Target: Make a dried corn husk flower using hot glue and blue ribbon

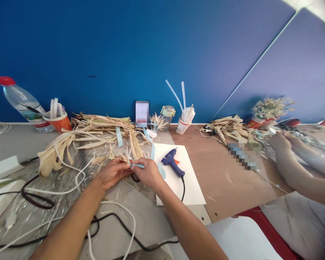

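My left hand [111, 172] and my right hand [148, 173] meet over the grey table [148, 224], fingers pinched together. Between them they grip a thin pale blue strip [137, 165] at the tip of a dried husk piece. A light blue ribbon [152, 151] runs up from my right hand toward the back. Just right of my right hand a blue glue gun [172, 163] lies on a white sheet [186, 187], its black cord trailing toward me.
Dried husks [92, 139] are piled behind my hands. Black and white cables [78, 180] cross the table on the left. A water bottle [21, 103], an orange cup [58, 122] and a cup of glue sticks [184, 121] stand by the blue wall. Another person's arm [300, 173] works at right.
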`<move>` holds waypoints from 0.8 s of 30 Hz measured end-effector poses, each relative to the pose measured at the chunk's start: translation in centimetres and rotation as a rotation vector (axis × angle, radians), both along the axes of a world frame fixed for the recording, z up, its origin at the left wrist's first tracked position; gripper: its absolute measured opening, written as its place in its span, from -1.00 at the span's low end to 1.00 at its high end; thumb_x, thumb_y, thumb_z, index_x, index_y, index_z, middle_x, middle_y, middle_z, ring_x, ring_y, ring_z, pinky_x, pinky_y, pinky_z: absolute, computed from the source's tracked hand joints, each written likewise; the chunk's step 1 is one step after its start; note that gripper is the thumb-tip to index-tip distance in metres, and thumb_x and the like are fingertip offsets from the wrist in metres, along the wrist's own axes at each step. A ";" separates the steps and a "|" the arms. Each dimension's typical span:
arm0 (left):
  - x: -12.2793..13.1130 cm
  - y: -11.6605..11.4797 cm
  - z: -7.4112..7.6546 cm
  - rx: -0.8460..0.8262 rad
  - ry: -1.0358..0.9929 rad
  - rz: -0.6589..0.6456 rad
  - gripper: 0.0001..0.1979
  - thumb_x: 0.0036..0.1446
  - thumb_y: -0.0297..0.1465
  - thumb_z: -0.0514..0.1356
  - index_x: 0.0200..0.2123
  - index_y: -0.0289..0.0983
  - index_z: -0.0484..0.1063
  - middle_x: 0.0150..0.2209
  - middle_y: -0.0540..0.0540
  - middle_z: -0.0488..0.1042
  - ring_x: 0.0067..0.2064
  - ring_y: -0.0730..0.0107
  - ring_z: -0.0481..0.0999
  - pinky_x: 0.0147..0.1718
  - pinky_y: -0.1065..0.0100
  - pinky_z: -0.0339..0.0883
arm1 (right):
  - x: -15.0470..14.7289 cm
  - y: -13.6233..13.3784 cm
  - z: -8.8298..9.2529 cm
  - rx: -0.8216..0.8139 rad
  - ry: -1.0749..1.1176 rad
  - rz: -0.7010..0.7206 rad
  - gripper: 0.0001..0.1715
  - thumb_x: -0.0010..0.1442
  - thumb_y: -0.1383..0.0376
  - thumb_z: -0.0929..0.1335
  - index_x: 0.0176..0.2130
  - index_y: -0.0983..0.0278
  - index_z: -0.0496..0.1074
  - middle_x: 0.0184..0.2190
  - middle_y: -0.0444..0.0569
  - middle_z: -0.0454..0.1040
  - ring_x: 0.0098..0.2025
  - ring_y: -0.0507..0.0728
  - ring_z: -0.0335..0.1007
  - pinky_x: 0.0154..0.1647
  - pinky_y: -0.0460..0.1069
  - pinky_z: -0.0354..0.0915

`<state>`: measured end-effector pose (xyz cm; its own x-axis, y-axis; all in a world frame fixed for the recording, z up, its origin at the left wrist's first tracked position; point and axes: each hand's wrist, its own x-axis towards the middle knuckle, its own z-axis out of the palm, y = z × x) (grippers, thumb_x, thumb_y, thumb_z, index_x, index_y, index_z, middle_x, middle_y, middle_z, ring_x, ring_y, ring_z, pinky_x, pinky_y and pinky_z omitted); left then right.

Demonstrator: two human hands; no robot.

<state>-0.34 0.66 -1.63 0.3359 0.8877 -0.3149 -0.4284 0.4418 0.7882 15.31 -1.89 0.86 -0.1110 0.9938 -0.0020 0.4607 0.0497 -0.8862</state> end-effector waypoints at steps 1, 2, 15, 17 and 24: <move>0.0 0.0 0.0 -0.005 0.002 0.013 -0.86 -0.23 -0.58 0.38 -0.50 -0.40 0.53 -0.46 -0.12 0.58 -0.41 0.39 0.54 -0.30 0.37 0.48 | -0.1 -0.1 0.0 0.012 0.005 0.003 -0.78 0.07 0.33 0.35 -0.26 0.24 0.57 -0.29 -0.07 0.60 -0.22 0.14 0.50 -0.18 -0.05 0.32; 0.1 0.0 0.1 -0.009 0.004 0.023 -0.87 -0.24 -0.59 0.38 -0.51 -0.39 0.52 -0.47 -0.11 0.57 -0.43 0.41 0.53 -0.33 0.39 0.47 | -0.2 -0.1 -0.1 0.027 0.001 0.004 -0.79 0.07 0.32 0.36 -0.27 0.24 0.57 -0.29 -0.06 0.60 -0.22 0.15 0.51 -0.18 -0.04 0.31; -0.4 -0.2 -0.4 0.099 -0.084 -0.210 -0.80 -0.17 -0.43 0.41 -0.42 -0.43 0.57 -0.45 -0.20 0.58 -0.37 0.30 0.54 -0.28 0.37 0.39 | -1.2 -0.5 -0.7 0.223 0.039 -0.016 -0.81 0.01 0.38 0.29 -0.48 0.25 0.50 -0.47 -0.10 0.51 -0.36 0.09 0.41 -0.27 -0.08 0.25; -0.4 -0.3 -0.4 0.138 -0.116 -0.233 -0.79 -0.14 -0.42 0.40 -0.38 -0.40 0.58 -0.40 -0.19 0.59 -0.33 0.29 0.54 -0.25 0.36 0.37 | -1.2 -0.4 -0.8 0.159 0.150 -0.036 -0.83 -0.02 0.37 0.28 -0.52 0.26 0.47 -0.52 -0.14 0.46 -0.41 0.06 0.35 -0.33 -0.09 0.23; -0.3 -0.1 -1.1 0.120 -0.156 -0.053 -0.84 -0.16 -0.46 0.42 -0.41 -0.33 0.58 -0.40 -0.10 0.58 -0.36 0.41 0.50 -0.27 0.42 0.36 | -1.1 0.1 -1.7 -0.121 0.506 -0.036 -0.89 -0.06 0.28 0.30 -0.50 0.29 0.39 -0.71 -0.27 0.19 -0.66 -0.06 0.00 -0.61 -0.14 0.00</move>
